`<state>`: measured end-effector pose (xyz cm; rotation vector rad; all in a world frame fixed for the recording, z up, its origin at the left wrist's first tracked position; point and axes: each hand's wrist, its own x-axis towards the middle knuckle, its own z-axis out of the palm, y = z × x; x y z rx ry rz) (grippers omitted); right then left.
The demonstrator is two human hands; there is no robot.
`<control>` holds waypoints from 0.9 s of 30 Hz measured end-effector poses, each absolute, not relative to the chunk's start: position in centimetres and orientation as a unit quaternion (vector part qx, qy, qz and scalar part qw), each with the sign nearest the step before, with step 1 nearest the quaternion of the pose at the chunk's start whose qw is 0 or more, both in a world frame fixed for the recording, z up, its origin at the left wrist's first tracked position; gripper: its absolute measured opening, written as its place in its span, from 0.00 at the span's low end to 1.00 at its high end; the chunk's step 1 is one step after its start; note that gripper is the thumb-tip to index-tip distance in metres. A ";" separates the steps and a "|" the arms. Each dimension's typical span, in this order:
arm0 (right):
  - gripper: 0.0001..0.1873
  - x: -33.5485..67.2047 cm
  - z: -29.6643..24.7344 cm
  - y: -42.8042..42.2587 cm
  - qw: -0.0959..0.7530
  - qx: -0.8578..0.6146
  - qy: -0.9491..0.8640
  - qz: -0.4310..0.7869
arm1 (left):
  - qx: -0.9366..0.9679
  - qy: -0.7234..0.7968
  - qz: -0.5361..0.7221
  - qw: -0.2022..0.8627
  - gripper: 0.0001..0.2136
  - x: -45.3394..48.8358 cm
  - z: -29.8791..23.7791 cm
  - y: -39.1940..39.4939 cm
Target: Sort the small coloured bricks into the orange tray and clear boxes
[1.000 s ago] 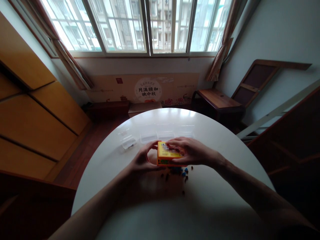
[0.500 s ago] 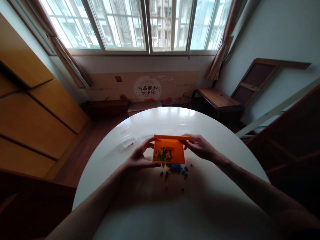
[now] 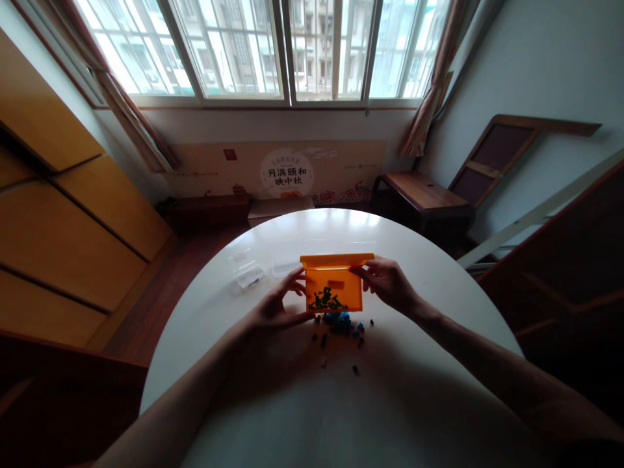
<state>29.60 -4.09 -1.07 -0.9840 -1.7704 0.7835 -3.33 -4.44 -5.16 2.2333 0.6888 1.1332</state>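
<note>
Left hand (image 3: 273, 311) grips an orange box (image 3: 351, 298), right hand (image 3: 390, 283) its raised lid (image 3: 331, 261), exposing green pieces (image 3: 326, 299) hidden a second ago, now reachable.

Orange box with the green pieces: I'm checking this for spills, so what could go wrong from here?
The green pieces bunch along the near edge of the orange box, so tipping it further might spill them. The blue pieces lie just in front of it, so any spill could mix colours. The left hand is at the box's side and the right hand at its lid; a slip by either might jolt the contents.
</note>
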 end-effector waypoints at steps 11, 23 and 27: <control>0.13 31.4 -0.6 -5.3 0.452 -0.274 -0.836 0.147 | 0.887 0.251 0.367 0.125 0.30 -3.7 -1.7 -5.2; 0.24 34.3 -1.3 -7.5 0.384 -0.170 -0.906 -0.057 | 0.938 0.187 0.291 0.015 0.30 -3.9 -1.4 -5.7; 0.29 34.6 -1.2 -7.9 0.380 -0.164 -0.908 -0.066 | 0.942 0.179 0.283 -0.024 0.30 -4.2 -1.1 -5.8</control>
